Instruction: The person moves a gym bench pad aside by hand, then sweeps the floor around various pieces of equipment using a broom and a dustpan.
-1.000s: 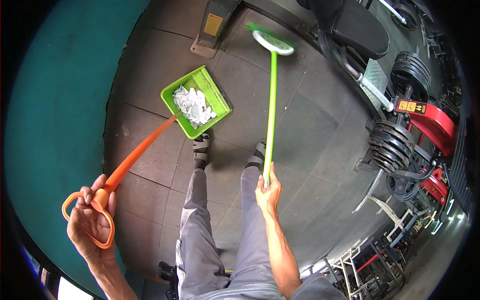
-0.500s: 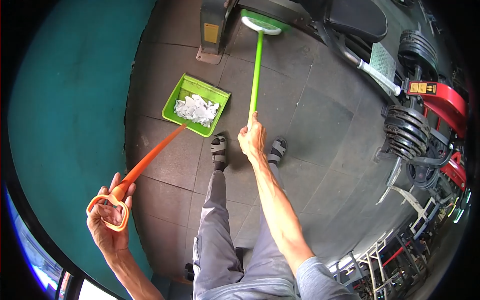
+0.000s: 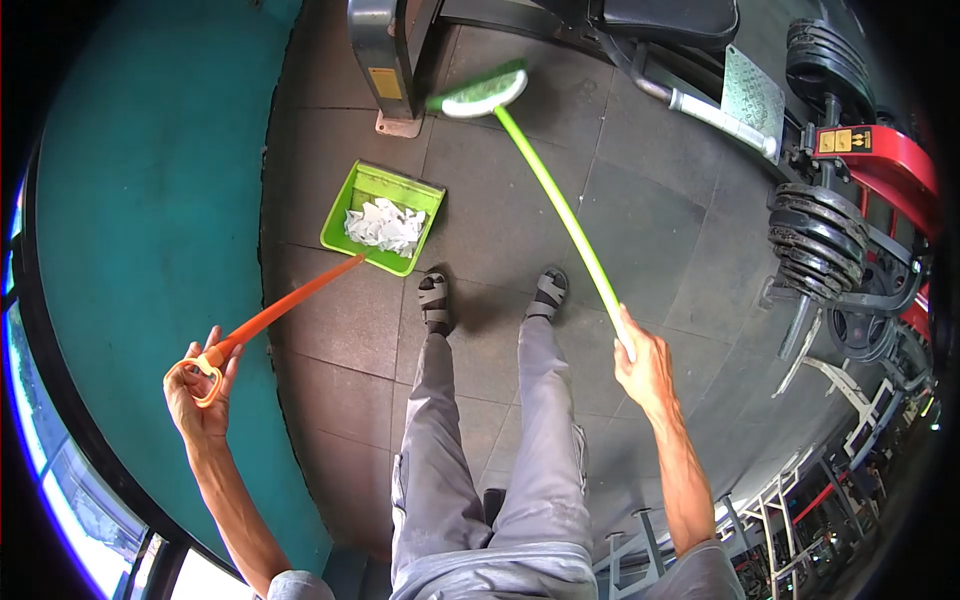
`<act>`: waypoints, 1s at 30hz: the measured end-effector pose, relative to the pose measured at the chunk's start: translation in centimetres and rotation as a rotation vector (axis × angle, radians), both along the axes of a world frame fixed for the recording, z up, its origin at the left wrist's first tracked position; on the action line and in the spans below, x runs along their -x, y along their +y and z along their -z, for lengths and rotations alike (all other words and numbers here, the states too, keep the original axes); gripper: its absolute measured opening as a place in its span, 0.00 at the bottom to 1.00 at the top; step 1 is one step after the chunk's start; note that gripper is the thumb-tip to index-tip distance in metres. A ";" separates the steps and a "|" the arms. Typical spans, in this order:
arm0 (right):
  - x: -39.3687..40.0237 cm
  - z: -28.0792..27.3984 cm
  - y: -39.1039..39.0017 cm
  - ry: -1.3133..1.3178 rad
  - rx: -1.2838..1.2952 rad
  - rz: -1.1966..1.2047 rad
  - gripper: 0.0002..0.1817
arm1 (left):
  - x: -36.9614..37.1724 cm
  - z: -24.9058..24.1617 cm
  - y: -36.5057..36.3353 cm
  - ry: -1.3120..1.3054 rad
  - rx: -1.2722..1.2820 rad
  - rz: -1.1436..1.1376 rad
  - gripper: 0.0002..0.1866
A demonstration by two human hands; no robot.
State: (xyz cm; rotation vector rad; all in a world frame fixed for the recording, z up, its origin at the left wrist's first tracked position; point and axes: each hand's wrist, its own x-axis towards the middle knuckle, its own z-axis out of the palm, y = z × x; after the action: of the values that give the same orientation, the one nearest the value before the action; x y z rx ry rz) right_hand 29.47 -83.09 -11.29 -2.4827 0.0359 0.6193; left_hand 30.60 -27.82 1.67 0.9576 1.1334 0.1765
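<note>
My left hand (image 3: 203,392) is closed round the orange handle (image 3: 290,300) of the green dustpan (image 3: 428,215), near its looped end. White crumpled scraps (image 3: 385,226) lie inside the pan, which rests on the dark tiled floor left of my feet. On the right, my right hand (image 3: 645,362) grips the upper end of the green broom stick (image 3: 560,205). The broom head (image 3: 484,92), white with green bristles, is beyond the dustpan and to its right, close to the foot of a grey machine post.
The grey post (image 3: 385,60) stands behind the dustpan. Weight plates (image 3: 815,240) and a red machine arm (image 3: 880,165) are at the right, with a black padded seat (image 3: 670,18) at the top. A teal wall (image 3: 150,200) runs along the left.
My right hand has moved right and toward me, tilting the broom stick. The broom head has shifted left and nearer. My left hand still holds the dustpan handle, slightly farther left.
</note>
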 end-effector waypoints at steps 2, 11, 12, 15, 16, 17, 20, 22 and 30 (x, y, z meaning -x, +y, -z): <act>-4.1 0.7 1.9 0.100 0.010 0.030 0.28 | 0.0 -0.1 -0.1 0.017 0.011 0.032 0.12; 1.4 7.7 6.5 0.089 0.287 -0.293 0.39 | -0.3 0.4 0.8 0.168 -0.058 0.106 0.14; 2.8 5.6 6.4 0.167 0.274 -0.294 0.39 | -0.4 0.6 1.4 0.175 -0.058 0.106 0.14; 6.4 0.3 3.8 0.309 -0.009 -0.145 0.37 | -0.9 0.6 2.2 0.222 -0.074 0.133 0.13; 6.9 -1.3 3.2 0.265 -0.017 -0.118 0.36 | -1.1 0.4 2.2 0.234 -0.085 0.138 0.13; 7.3 -3.1 2.7 0.227 -0.022 -0.094 0.35 | -1.0 0.3 2.1 0.252 -0.092 0.139 0.13; 5.2 -5.4 1.8 0.126 -0.028 -0.036 0.33 | -1.1 0.0 1.9 0.255 -0.103 0.156 0.10; 2.1 -4.4 2.5 0.093 -0.011 -0.033 0.33 | -1.1 -0.1 1.8 0.248 -0.103 0.164 0.09; 3.5 3.4 6.6 0.275 0.219 -0.204 0.34 | -1.8 0.9 1.4 0.262 -0.243 0.114 0.10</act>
State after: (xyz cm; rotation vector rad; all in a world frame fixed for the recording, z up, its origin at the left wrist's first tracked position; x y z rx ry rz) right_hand 25.92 -76.51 -14.69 -2.6107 -0.0469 1.0935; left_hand 32.44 -26.38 0.80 1.2863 1.3130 0.0990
